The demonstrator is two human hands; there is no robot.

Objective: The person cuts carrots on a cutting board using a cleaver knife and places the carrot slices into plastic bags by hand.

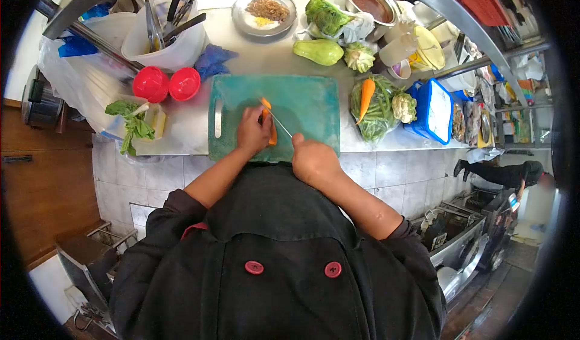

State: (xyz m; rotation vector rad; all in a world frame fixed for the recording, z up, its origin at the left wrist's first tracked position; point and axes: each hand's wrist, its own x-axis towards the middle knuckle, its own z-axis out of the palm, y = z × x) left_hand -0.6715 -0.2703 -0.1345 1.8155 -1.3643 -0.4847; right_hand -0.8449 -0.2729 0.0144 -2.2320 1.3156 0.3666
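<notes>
A green cutting board (pixel 314 104) lies at the near edge of the counter. On it my left hand (pixel 252 129) grips a piece of carrot (pixel 272 136), its fingers curled over the top. My right hand (pixel 315 160) is wrapped around the handle of a knife (pixel 280 122), whose blade slants up and left across the board to the carrot. A small orange carrot piece (pixel 266 103) lies at the blade's far end. The handle of the knife is mostly hidden inside my right fist.
Right of the board are a bag of green beans (pixel 377 111), a whole carrot (pixel 366 95) and a blue tub (pixel 436 110). Two red bowls (pixel 151 84) and leafy greens (pixel 136 125) stand left. Behind are a metal plate (pixel 264 13) and a pale green squash (pixel 318 51). Another person (pixel 513 174) is far right.
</notes>
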